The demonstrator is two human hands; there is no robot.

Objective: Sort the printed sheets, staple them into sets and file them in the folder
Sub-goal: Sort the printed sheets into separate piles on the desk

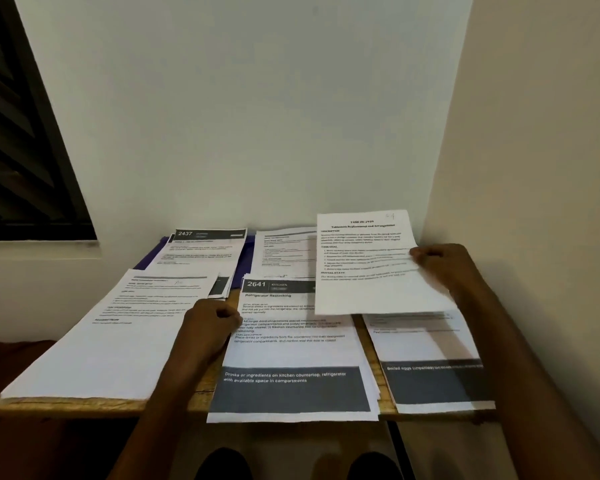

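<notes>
My right hand (440,268) pinches the right edge of a single printed sheet (364,268) headed "TASK ID" and holds it lifted above the table's right side. My left hand (212,323) rests with curled fingers on the left edge of the "2641 Refrigerator Restocking" stack (291,362) at the front middle. A pile with a dark footer band (430,372) lies under the lifted sheet at the front right. A white pile (111,337) lies front left. At the back lie the "2437" sheets (201,251) and another pile (284,251), on top of a purple folder (238,271).
The small wooden table (373,358) stands in a corner, with a white wall behind and a cream wall close on the right. A dark window (18,133) is up at the left. The front stacks overhang the table's near edge. My feet show below.
</notes>
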